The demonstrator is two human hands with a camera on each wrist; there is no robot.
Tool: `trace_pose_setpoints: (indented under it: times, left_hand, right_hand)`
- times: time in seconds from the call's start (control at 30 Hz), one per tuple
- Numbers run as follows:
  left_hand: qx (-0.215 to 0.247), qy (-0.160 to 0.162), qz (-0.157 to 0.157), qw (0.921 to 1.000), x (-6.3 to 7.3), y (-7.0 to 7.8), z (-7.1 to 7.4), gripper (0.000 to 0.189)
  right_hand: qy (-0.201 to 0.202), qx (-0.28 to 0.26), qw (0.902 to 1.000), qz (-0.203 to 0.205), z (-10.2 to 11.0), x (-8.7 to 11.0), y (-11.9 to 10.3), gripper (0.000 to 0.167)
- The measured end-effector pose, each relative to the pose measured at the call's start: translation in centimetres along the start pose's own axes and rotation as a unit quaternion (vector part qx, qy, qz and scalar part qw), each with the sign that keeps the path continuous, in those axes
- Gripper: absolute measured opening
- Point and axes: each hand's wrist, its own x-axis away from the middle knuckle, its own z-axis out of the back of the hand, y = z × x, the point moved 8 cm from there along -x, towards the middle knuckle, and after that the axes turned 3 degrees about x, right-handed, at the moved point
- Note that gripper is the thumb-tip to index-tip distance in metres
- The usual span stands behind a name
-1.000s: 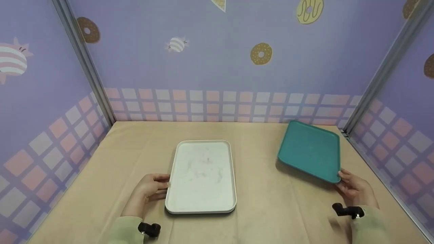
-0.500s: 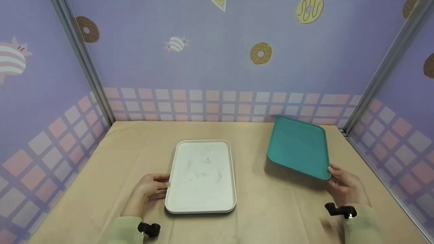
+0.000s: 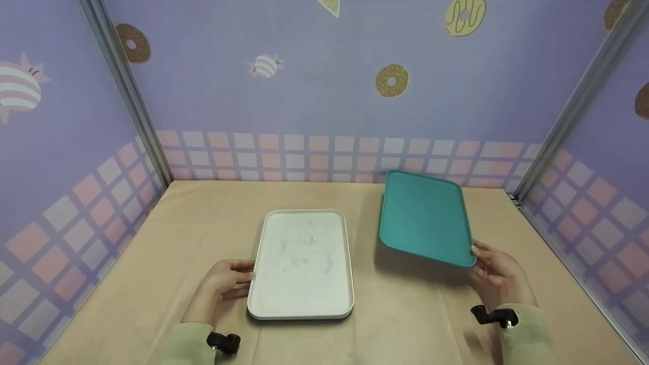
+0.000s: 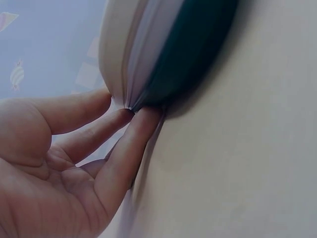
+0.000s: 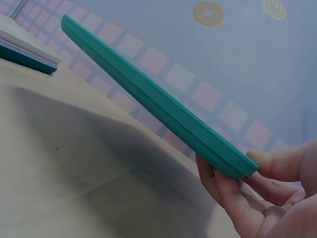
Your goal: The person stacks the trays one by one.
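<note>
In the head view a white tray (image 3: 301,263) with grey smudges tops a low stack on the table. The left wrist view shows a paler layer and a dark teal tray (image 4: 190,49) beneath it. My left hand (image 3: 223,281) touches the stack's left side with its fingertips, fingers fairly straight. To the right, a teal tray (image 3: 426,218) hangs tilted above the table, its near left part raised. My right hand (image 3: 499,274) pinches its near right corner, thumb on the rim and fingers underneath, as the right wrist view shows.
A beige cloth (image 3: 203,213) covers the table. Patterned walls (image 3: 324,91) stand at the back and both sides, with metal posts (image 3: 129,96) in the corners. The teal tray's shadow falls on the cloth below it.
My right hand has carried the teal tray leftward, closer to the white stack, and it has turned a little. My left hand and the stack have stayed in place.
</note>
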Motion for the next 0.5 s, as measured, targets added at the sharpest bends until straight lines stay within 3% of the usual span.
trace_pose_setpoints:
  times: [0.33, 0.5]
  left_hand:
    - [-0.011, 0.007, 0.001, 0.9999, 0.1, 0.0, 0.0, 0.051]
    - [-0.019, 0.013, 0.001, 0.9997, 0.0, 0.1, 0.0, 0.051]
  right_hand:
    - [-0.005, 0.057, 0.9980, 0.027, -2.2, -0.3, 0.5, 0.024]
    - [-0.002, 0.080, 0.9964, 0.028, -3.2, -0.7, 1.0, 0.051]
